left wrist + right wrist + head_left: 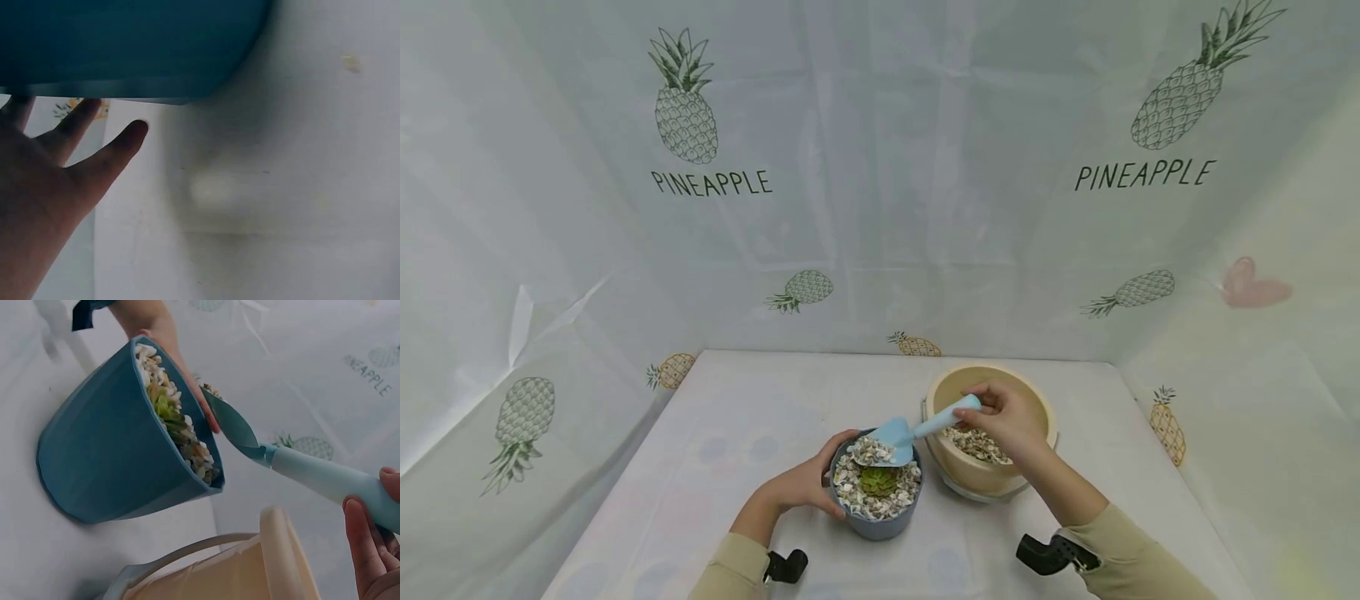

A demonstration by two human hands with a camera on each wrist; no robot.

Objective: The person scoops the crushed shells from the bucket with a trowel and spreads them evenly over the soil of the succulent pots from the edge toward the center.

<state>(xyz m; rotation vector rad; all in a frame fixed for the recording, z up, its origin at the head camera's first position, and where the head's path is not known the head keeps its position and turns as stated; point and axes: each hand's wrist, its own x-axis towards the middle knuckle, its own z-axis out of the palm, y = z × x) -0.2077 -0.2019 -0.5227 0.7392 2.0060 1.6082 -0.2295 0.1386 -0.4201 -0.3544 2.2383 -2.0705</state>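
A blue-grey flower pot (pixel 880 528) holds a green succulent (pixel 877 480) ringed by pale pebbly gravel (pixel 897 505). My left hand (pixel 805 483) grips this pot from its left side, thumb toward me and fingers round the far side. In the right wrist view the pot (pixel 112 437) looks tilted. With the fingertips of my right hand (pixel 1009 419) I pinch the handle of a light blue trowel (pixel 947 417). Its blade, loaded with gravel (pixel 871 451), hangs over the far part of the pot, just above the succulent.
A cream bucket (pixel 1047 408) with more gravel (pixel 981 446) inside stands right of the pot, under my right hand. Its grey handle (pixel 187 547) runs along the side. A white cloth with pineapple prints (pixel 880 208) hangs behind and beside the white table (pixel 760 392).
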